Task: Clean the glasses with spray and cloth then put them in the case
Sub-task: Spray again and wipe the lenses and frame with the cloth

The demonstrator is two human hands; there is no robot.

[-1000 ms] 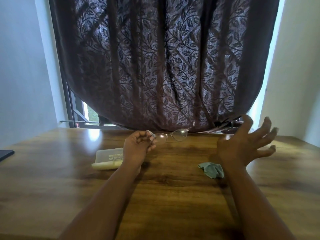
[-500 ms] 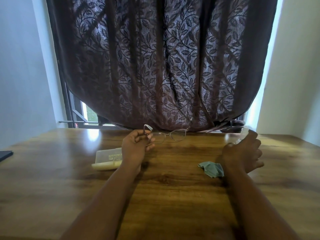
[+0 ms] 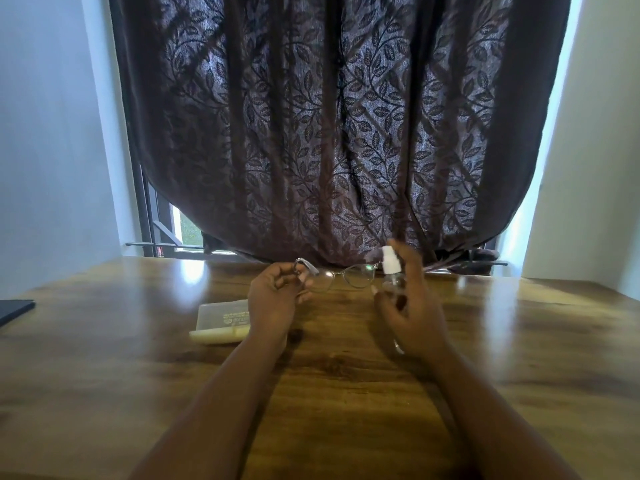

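Above my wooden tabletop [image 3: 145,358], left hand [image 3: 275,301] fingers clamped on glasses [image 3: 341,277], right hand [image 3: 410,306] fingers around spray bottle [image 3: 390,271].

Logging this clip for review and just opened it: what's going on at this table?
A person is holding a pair of glasses by one end in the left hand, lifted above a wooden table. The right hand holds a small spray bottle close to the nearer lens, nozzle up. A pale case lies shut on the table beside the left wrist. No cloth is visible, and no wiping is underway.
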